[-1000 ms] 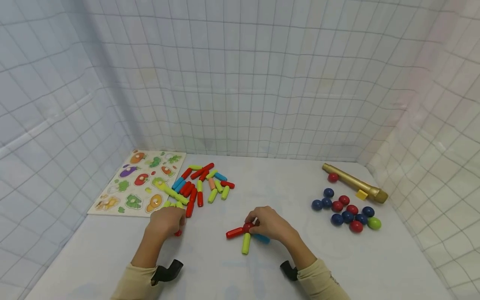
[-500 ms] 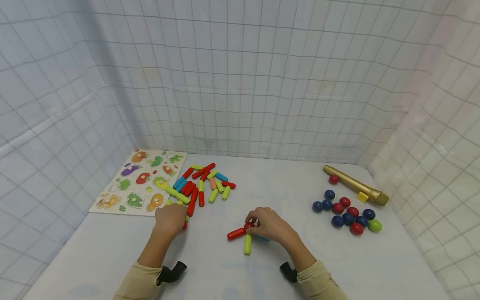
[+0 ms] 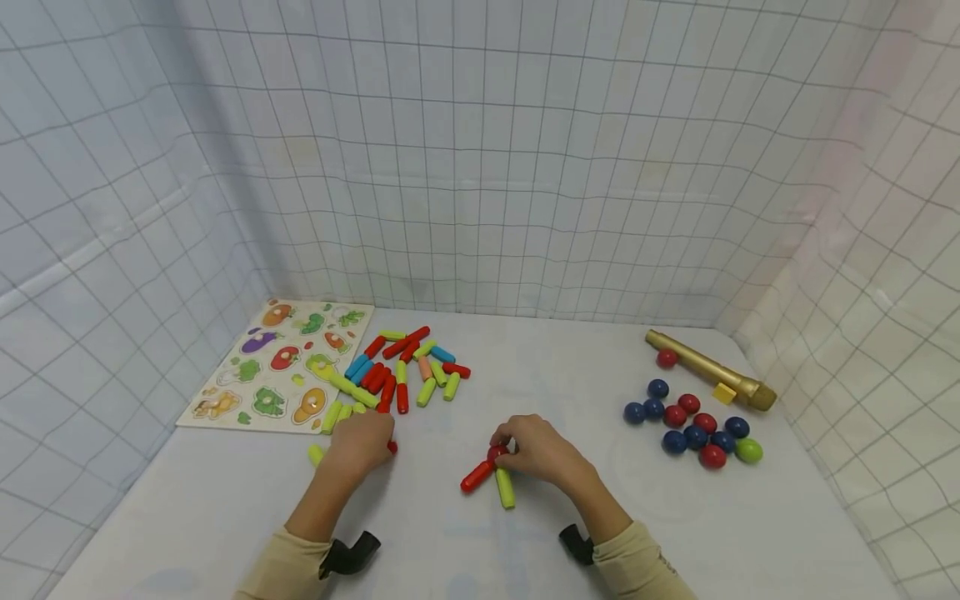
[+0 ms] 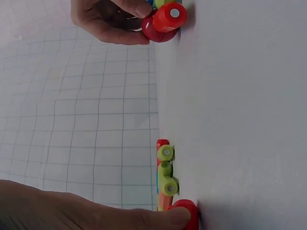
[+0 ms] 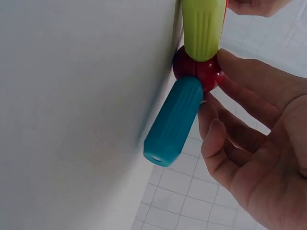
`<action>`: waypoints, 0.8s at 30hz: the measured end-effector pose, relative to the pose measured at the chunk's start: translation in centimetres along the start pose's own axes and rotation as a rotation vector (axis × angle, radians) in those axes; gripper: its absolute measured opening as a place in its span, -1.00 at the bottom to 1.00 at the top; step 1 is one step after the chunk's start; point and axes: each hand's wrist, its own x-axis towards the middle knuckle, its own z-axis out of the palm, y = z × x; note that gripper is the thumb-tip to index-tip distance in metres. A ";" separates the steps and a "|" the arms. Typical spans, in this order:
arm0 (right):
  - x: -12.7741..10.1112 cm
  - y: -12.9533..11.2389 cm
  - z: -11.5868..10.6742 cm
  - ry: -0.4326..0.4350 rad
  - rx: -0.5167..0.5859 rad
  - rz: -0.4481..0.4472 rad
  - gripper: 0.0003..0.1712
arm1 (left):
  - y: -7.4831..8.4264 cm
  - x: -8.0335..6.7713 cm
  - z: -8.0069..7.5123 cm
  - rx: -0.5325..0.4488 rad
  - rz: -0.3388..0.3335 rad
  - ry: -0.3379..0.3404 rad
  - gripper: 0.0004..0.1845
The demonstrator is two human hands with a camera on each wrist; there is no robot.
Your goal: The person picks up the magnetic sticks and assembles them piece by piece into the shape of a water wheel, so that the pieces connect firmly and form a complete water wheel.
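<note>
My right hand [image 3: 534, 450] pinches a dark red ball [image 5: 211, 72] between thumb and fingers. A lime rod [image 5: 204, 28] and a blue rod [image 5: 173, 122] are joined to the ball, and a red rod [image 3: 477, 477] sticks out from it too. At the left my left hand [image 3: 362, 442] grips a red rod [image 4: 189, 213] low over the table, its thumb against the rod. Most of that rod is hidden by the hand. Just beyond lie loose red, lime, blue and orange rods, among them an orange rod [image 3: 425, 367]. A lime rod [image 3: 316, 454] lies beside the left wrist.
A puzzle board [image 3: 247, 400] with vegetable pictures lies at the back left. On the right are several blue, red and green balls, such as a green ball [image 3: 749, 451], beside a gold microphone-shaped thing [image 3: 708, 367] and a small yellow block [image 3: 723, 392]. Gridded curtains [image 3: 495, 167] enclose the table.
My left hand has moved right and now has a red rod. The joined piece has turned under my right hand, its red and lime rods swinging round; the right hand stays almost in place.
</note>
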 end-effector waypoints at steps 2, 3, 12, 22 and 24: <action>0.1 0.0 0.1 -0.005 -0.012 0.000 -0.79 | 0.4 0.3 0.2 -0.051 0.024 -0.020 -0.84; 0.1 0.0 0.1 -0.007 -0.015 -0.001 -0.79 | 0.7 0.5 0.4 -0.085 0.036 -0.028 -0.85; 0.0 -0.3 0.3 -0.003 -0.030 -0.021 -0.78 | 3.9 0.8 2.1 -0.194 0.247 0.076 -0.78; 0.0 -0.4 0.1 0.021 -0.002 -0.049 -0.81 | 6.2 1.0 3.2 -0.191 0.353 0.124 -0.77; 0.0 -0.4 0.0 0.023 0.010 -0.067 -0.85 | 6.3 1.0 3.2 -0.186 0.367 0.141 -0.79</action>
